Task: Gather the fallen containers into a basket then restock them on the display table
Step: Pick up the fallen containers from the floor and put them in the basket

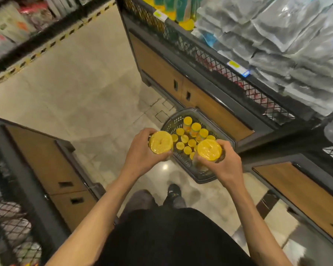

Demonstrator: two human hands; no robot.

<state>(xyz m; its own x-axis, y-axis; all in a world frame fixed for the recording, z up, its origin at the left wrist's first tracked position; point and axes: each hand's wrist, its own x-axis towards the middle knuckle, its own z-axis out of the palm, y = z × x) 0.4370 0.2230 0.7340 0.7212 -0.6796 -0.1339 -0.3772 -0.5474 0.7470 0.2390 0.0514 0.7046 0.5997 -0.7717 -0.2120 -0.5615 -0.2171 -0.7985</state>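
Note:
My left hand [140, 152] grips a yellow-lidded container [160, 142], seen from above. My right hand [226, 162] grips a second yellow-lidded container [209, 150]. Both are held high over a dark mesh basket [204, 176] that stands on the floor. Several more yellow-lidded containers [189, 138] stand upright inside the basket. At the top, the display table [192, 60] with a black mesh rail holds more of the same yellow-capped containers [186, 24] at its far end.
Clear plastic packets [281, 41] fill the rest of the display table. Its wooden cabinet doors [161, 72] face the aisle. Another mesh-railed table [27, 189] stands at the left, a third [304, 194] at the right. My shoe [174, 191] is on the tiled floor [75, 93].

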